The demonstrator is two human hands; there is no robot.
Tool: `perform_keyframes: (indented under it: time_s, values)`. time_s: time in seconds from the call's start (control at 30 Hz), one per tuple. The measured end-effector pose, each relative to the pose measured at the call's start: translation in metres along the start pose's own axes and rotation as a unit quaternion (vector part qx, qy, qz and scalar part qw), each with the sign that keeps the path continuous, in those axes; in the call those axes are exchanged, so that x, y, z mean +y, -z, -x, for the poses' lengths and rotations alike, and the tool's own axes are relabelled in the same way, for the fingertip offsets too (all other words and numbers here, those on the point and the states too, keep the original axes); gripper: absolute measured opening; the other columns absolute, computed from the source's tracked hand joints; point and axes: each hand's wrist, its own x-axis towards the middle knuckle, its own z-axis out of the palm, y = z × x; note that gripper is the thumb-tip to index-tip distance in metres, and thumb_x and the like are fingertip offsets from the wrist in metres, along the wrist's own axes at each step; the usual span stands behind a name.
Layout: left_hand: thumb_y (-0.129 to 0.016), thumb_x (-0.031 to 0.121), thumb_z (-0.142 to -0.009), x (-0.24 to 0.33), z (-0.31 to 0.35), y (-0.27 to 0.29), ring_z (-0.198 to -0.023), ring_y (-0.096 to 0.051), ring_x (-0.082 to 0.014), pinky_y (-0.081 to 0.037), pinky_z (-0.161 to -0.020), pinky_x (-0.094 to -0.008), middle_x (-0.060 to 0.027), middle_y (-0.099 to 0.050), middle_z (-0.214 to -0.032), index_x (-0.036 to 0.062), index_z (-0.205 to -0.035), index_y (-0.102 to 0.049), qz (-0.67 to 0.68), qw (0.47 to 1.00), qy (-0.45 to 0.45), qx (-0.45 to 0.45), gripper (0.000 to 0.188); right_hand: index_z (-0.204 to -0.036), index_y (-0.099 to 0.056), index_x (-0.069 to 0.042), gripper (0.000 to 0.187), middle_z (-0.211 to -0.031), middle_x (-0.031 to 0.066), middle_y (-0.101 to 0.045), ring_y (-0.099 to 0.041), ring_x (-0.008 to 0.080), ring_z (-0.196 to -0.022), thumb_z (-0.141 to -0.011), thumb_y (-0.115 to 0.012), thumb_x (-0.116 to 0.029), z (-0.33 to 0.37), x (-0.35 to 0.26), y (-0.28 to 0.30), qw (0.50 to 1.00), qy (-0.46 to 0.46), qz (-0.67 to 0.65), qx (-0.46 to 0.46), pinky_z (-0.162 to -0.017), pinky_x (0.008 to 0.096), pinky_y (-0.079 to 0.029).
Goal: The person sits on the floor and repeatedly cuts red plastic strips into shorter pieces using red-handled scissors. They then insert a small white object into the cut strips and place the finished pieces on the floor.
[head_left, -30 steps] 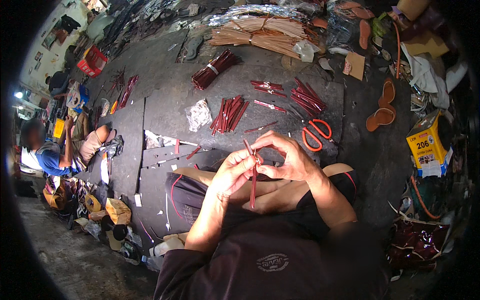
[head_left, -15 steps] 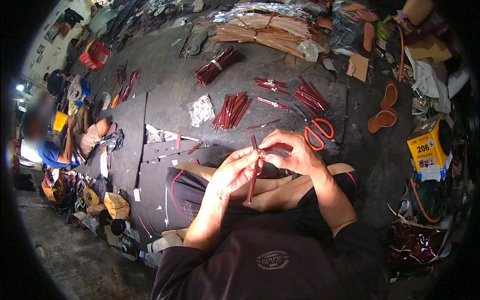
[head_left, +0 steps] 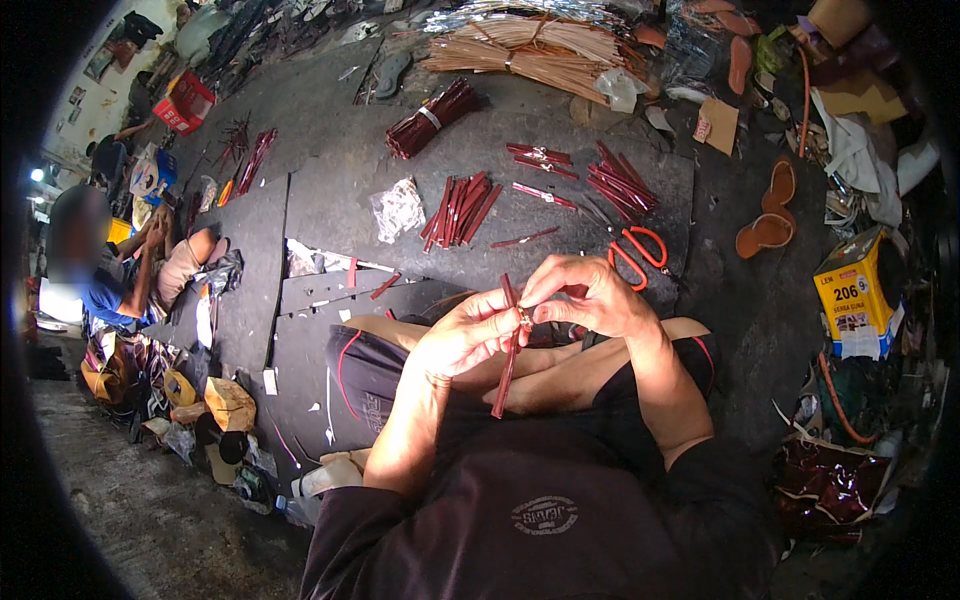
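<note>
A cluttered footwear workshop spreads across a dark floor. Left of the orange-handled scissors are cut red strips and, much farther off, a seated person; right of the scissors, brown sandals; beyond the scissors, bundled tan strips.

The dark red strip looks smooth and glossy, its small fitting shiny like metal. The scissor handles resemble smooth plastic; the shirt is matt cloth.
</note>
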Motion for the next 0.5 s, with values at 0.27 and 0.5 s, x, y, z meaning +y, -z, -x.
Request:
perform_keyframes:
  time_s: [0.27, 0.5]
  values:
    - [-0.063, 0.019, -0.095, -0.003, -0.02, -0.008, -0.078, -0.059, -0.0072, -0.047, -0.072, -0.0224, -0.002, -0.067, -0.088, 0.0049, -0.1, -0.063, -0.228, 0.933, -0.202, 0.192, 0.015, -0.104, -0.063, -0.001, 0.02, -0.101, 0.0078, -0.066, -0.065, 0.0141, -0.094, -0.087, -0.07, -0.007, 0.0, -0.006, -0.018, 0.973, -0.054, 0.03, 0.221, -0.08, 0.0296, -0.053]
    - [-0.061, 0.021, -0.096, -0.011, -0.02, -0.006, -0.081, -0.06, -0.0084, -0.048, -0.074, -0.0238, -0.0024, -0.067, -0.093, 0.0028, -0.093, -0.065, -0.266, 0.901, -0.202, 0.276, 0.019, -0.095, -0.063, 0.001, 0.011, -0.092, 0.0072, -0.066, -0.066, 0.0144, -0.087, -0.086, -0.069, -0.003, -0.008, 0.005, -0.037, 0.945, -0.045, 0.147, 0.288, -0.077, 0.027, -0.053]
